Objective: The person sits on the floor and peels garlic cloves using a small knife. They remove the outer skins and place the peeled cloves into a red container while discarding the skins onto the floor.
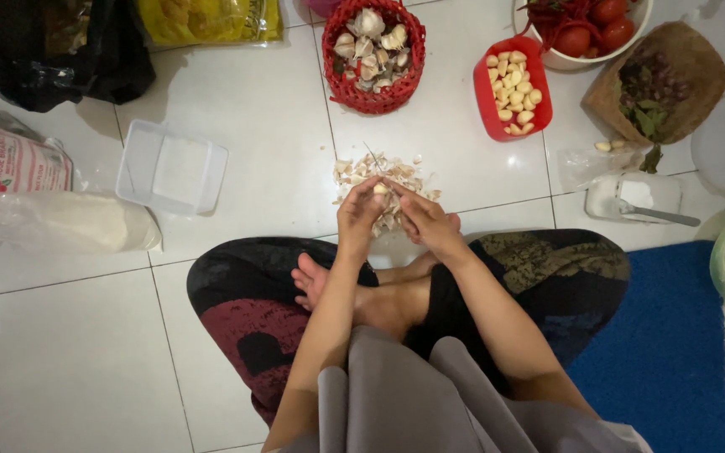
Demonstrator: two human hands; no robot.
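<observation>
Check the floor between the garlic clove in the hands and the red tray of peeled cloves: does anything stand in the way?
Nothing visible does. Both the left hand and right hand pinch the garlic clove over the pile of skins. Only bare white tile lies between there and the red tray.

Clear plastic container (171, 167) sitting on white tile floor (69, 361). White bowl of tomatoes and red chillies (585, 29) standing at top right. Woven basket of leaves (658, 82) lying beside it. Blue mat (669, 352) lying at right. Black bag (52, 46) resting top left.
</observation>
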